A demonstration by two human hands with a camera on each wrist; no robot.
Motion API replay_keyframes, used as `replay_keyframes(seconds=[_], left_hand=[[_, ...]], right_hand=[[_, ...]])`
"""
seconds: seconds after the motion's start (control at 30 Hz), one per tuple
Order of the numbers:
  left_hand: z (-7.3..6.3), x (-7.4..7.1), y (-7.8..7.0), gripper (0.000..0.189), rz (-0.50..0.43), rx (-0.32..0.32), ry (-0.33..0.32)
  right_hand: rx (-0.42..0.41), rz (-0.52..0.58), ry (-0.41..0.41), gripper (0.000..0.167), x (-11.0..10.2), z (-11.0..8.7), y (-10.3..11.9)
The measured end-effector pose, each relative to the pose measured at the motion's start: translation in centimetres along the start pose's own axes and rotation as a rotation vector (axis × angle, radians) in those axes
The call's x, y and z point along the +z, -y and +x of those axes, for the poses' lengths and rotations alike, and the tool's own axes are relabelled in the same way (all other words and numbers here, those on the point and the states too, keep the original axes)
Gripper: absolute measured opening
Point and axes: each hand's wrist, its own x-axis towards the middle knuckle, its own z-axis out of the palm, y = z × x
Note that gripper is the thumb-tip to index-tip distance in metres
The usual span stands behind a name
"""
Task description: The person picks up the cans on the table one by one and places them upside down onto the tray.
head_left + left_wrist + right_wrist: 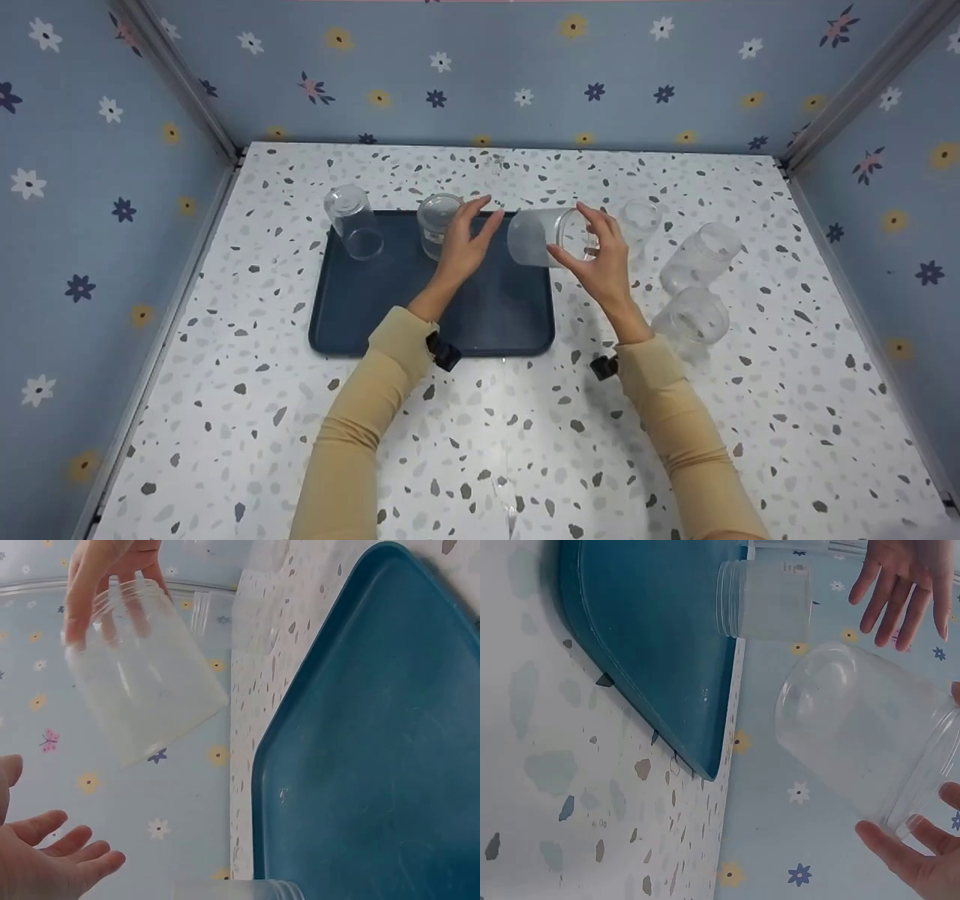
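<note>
Plainly see-through jar (534, 238), colourless, slightly cloudy body, wide mouth with ridged neck; I had it tilted in air, just right of frame's upper centre, before upper right corner of blue tray (495, 319). Neck sat between thumb and fingers of my right hand (606, 262), clamped round it; base faced left, toward my left hand (463, 246). Left fingers straight, thumb apart, clear of jar. Both my forearms slanted inward from bottom edge.

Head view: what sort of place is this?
Probably a purpose-built work booth, perhaps for recording: flower-print panels with metal corner posts enclose a speckled tabletop on three sides.
</note>
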Motion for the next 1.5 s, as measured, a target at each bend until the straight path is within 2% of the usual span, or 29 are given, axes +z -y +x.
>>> replay_keyframes(seconds=[0.23,0.33,0.43,0.57,0.73,0.87,0.93,0.97,1.1,1.3,1.43,1.5], left_hand=[[-0.7,0.9,0.6,0.041,-0.167,-0.026,0.031],[-1.1,1.1,0.9,0.043,-0.214,-0.049,0.06],[-1.7,0.9,-0.3,0.044,-0.235,-0.077,0.1],[-2.2,0.6,-1.9,0.043,-0.269,-0.098,0.131],[-2.0,1.0,-0.7,0.045,-0.362,-0.094,0.165],[-1.8,1.5,0.8,0.051,-0.473,-0.111,0.211],[-1.8,1.6,1.1,0.061,-0.514,-0.12,0.222],[-1.8,1.7,1.2,0.068,-0.524,-0.114,0.223],[-1.8,1.9,1.3,0.088,-0.55,-0.089,0.218],[-2.0,1.9,1.3,0.072,-0.576,-0.052,0.192],[-1.9,1.8,1.0,0.064,-0.544,-0.044,0.176],[-1.7,1.7,0.9,0.062,-0.508,-0.032,0.17]], right_hand=[[0.033,0.139,-0.01,0.058,-0.5,-0.4,3.3],[0.065,0.216,0.003,0.055,-0.5,-0.6,3.7],[0.138,0.292,0.021,0.053,-0.6,-0.7,3.4],[0.209,0.393,0.022,0.05,-0.2,-0.9,1.5],[0.289,0.569,0.025,0.05,0.7,-1.4,-1.7],[0.372,0.648,0.035,0.051,0.5,-1.5,-1.6],[0.405,0.655,0.045,0.051,0.3,-1.5,-0.7],[0.419,0.652,0.053,0.051,0.0,-1.4,0.1],[0.483,0.695,0.079,0.047,-0.2,-1.3,0.6],[0.512,0.738,0.15,0.049,-0.5,-1.5,0.7],[0.49,0.752,0.195,0.061,-0.8,-1.7,0.5],[0.474,0.743,0.208,0.061,-1.2,-1.7,0.3]])
